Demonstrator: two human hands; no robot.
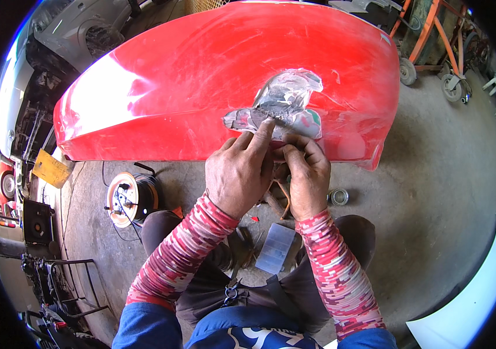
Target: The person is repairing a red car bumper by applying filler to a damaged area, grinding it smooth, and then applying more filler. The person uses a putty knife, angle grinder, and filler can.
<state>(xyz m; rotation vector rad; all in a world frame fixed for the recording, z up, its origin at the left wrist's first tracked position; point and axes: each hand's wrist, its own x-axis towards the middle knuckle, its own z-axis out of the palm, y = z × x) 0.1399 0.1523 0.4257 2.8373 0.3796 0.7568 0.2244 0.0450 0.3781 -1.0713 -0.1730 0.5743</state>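
A red car bumper [195, 75] stretches across in front of me. Its damaged spot [291, 90] shows grey and whitish layers with a dark, rough crack. Against the crack's lower part presses the outstretched index finger of my left hand [239, 171]; its other fingers bend near the bumper's lower edge and its thumb is mostly hidden. Beside it, my right hand [306, 177] is closed in a pinch at that edge, just under the damaged spot. Something dark red shows between the hands, but what the right fingertips hold is too covered to make out.
Below the bumper stand an orange-rimmed cable reel [124, 200], a small round tin [339, 196] and a clear plastic box [276, 248]. A yellow board [51, 168] lies left. An orange wheeled frame [434, 41] stands far right, and a white panel [469, 296] lies near right.
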